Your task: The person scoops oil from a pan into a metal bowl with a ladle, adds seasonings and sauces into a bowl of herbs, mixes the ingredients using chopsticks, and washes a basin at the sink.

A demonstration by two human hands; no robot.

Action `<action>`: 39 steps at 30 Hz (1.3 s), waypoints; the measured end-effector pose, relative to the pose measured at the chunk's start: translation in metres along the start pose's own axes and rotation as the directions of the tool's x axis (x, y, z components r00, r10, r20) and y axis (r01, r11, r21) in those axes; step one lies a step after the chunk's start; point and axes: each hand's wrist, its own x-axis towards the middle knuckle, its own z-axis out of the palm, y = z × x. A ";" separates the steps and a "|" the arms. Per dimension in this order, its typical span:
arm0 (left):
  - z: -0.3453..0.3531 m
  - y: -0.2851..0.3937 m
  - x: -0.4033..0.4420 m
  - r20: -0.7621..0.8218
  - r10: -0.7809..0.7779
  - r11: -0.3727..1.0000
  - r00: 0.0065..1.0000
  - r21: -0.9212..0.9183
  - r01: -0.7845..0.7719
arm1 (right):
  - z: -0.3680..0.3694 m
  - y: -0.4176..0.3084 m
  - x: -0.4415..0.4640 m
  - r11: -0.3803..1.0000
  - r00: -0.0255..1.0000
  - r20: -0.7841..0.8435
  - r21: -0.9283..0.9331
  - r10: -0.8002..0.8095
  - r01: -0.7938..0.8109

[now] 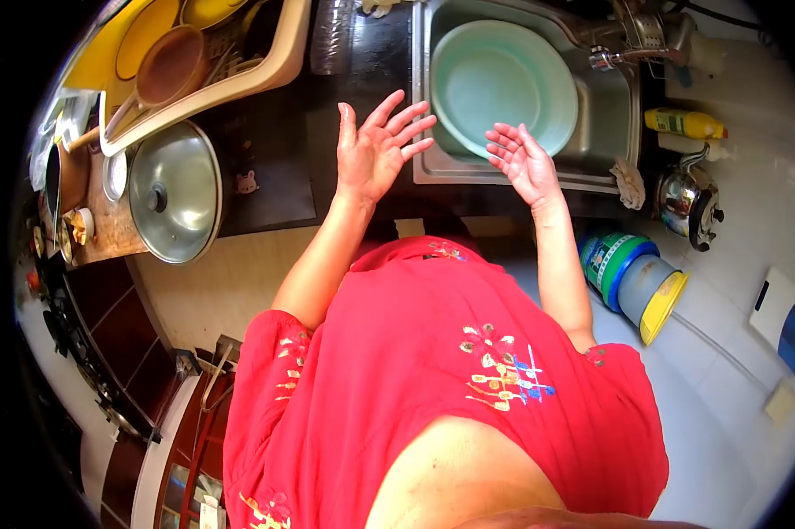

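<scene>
My left hand (375,150) is raised over the dark countertop, palm up, fingers spread, with nothing in it. Near the front rim of the sink, my right hand (525,163) is also palm up and holds nothing; its fingers are slightly curled and apart. A pale green plastic basin (503,84) sits in the metal sink (605,145), beyond my right hand. The basin's inside looks bare, though I cannot tell if it holds water. A chrome faucet (605,58) reaches in from the right side of the sink.
On the left, a glass pot lid (179,198) stands beside a cream dish rack (278,62) holding a brown pan (173,66). On the right are a cloth (628,183), a yellow bottle (684,123), a metal kettle (687,198) and a green-and-blue bucket (616,260).
</scene>
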 end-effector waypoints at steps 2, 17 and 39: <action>-0.005 0.012 -0.013 0.010 0.007 1.000 1.000 -0.008 -0.007 | 0.020 0.011 -0.001 1.000 1.000 0.026 0.006 0.000 0.000; 0.012 -0.032 -0.088 0.329 0.194 0.643 0.924 0.669 -0.373 | 0.175 0.082 -0.005 0.919 0.942 -0.072 -0.256 -0.328 0.300; -0.038 0.013 -0.256 0.196 0.482 0.617 0.854 0.616 -0.489 | 0.285 0.247 -0.141 0.904 0.889 0.346 -0.195 -0.299 0.380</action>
